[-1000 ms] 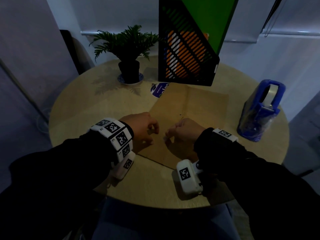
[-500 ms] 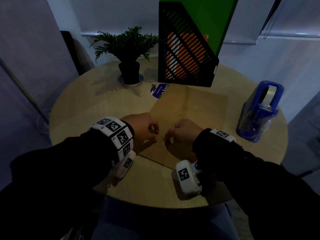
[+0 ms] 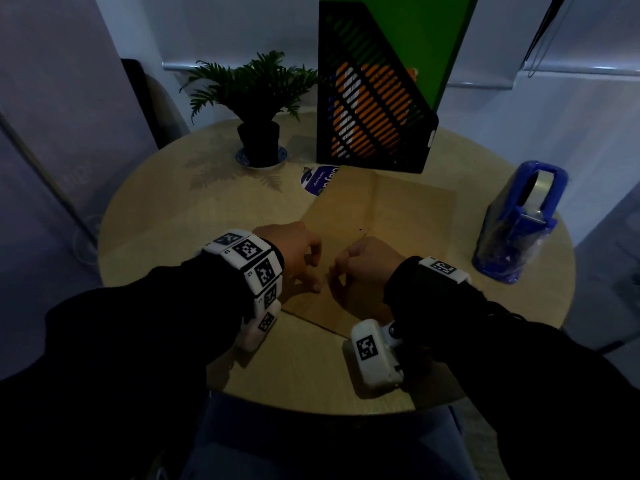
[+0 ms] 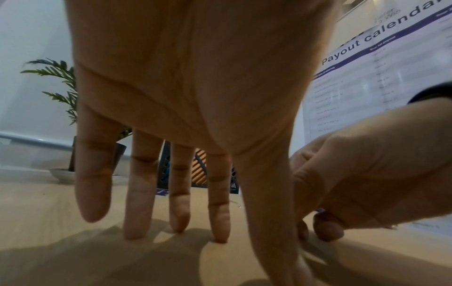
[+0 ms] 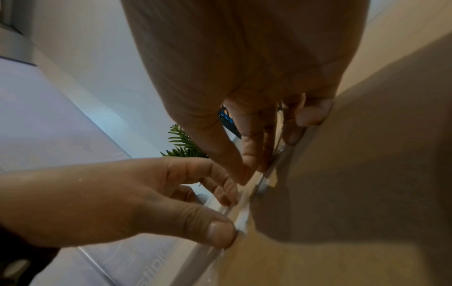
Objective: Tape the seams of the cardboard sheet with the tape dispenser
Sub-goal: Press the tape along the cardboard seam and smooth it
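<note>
A brown cardboard sheet lies flat on the round wooden table. A strip of clear tape runs along it under my hands. My left hand has straight fingers with their fingertips pressed on the cardboard, and its thumb presses the tape. My right hand faces it a few centimetres away, fingers bent down with tips touching the tape line. The blue tape dispenser stands upright at the table's right side, apart from both hands.
A potted plant and a black mesh file holder stand at the back of the table. A round blue sticker lies by the cardboard's far left corner. A "Payout calendar" poster hangs on the wall.
Both hands stay at the same spot on the near part of the cardboard; only slight finger shifts show. The dispenser has not moved.
</note>
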`<move>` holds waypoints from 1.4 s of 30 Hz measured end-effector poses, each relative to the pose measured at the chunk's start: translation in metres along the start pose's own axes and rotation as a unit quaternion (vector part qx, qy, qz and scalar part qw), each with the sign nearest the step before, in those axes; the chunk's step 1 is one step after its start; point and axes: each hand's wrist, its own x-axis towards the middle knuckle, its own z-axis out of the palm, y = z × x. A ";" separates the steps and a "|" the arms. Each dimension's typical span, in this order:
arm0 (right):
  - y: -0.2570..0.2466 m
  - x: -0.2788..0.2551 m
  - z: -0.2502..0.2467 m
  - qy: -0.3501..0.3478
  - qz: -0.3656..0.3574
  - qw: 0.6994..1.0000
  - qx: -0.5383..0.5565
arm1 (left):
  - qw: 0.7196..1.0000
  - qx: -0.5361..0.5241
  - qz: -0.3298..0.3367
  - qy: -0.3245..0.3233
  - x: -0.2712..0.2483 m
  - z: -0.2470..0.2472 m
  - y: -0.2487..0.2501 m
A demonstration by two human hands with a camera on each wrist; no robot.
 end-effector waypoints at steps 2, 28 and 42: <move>0.000 0.000 0.000 0.000 0.000 1.000 -0.013 | 1.000 -0.001 -0.005 -0.001 0.001 -0.001 0.001; -0.005 -0.005 -0.002 0.004 -0.034 0.996 -0.086 | 1.000 0.021 -0.001 -0.015 0.003 -0.001 0.003; -0.003 0.000 0.001 0.012 -0.040 0.991 -0.130 | 0.999 0.028 0.004 -0.019 0.004 -0.001 0.002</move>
